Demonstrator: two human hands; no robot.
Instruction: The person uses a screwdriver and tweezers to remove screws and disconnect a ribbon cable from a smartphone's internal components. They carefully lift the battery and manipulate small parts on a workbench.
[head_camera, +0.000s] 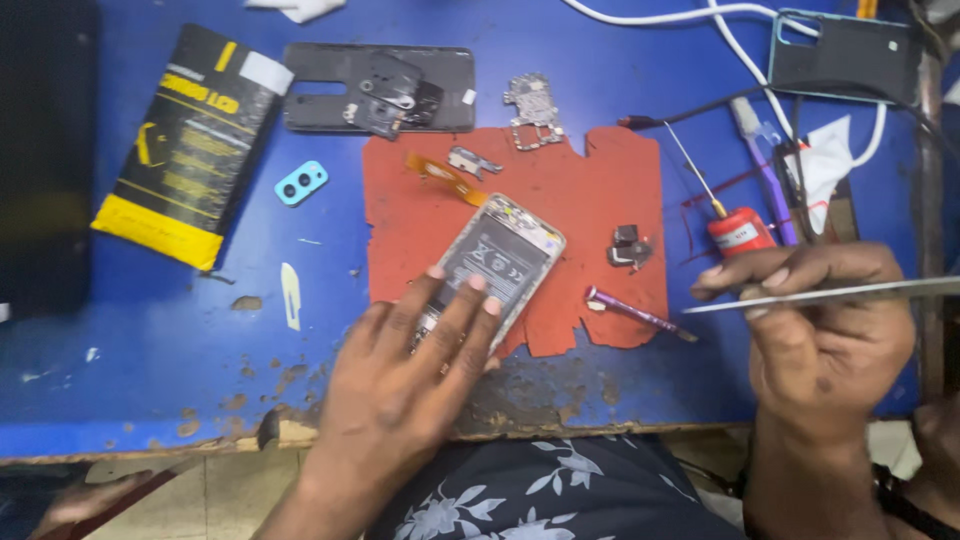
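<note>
Phone (505, 258) opened up, back off, battery exposed, lying tilted on the red mat (420, 220) near its lower edge. Left hand (410, 375) spread flat, fingers (470, 310) pressing on the near end of the phone, nothing clasped. Right hand (815, 325) well right of the mat, off its lower right corner, pinched around long metal tweezers (830, 293) whose thin tip points left toward the mat. Purple-handled tool (635, 311) on the mat's lower right part, between phone and tweezers tip. Small black component (630, 247) on the mat, right of the phone. Orange flex cable (445, 178) and a small metal bracket (475, 160) on the mat above the phone. Circuit board (533, 108) at the mat's top edge. Dark back cover (330, 95) with loose parts above the mat's upper left corner. Light blue camera ring (301, 182) left of the mat. Black and yellow pouch (190, 145) farther left. Red bottle (740, 232) with needle tip just right of the mat.
</note>
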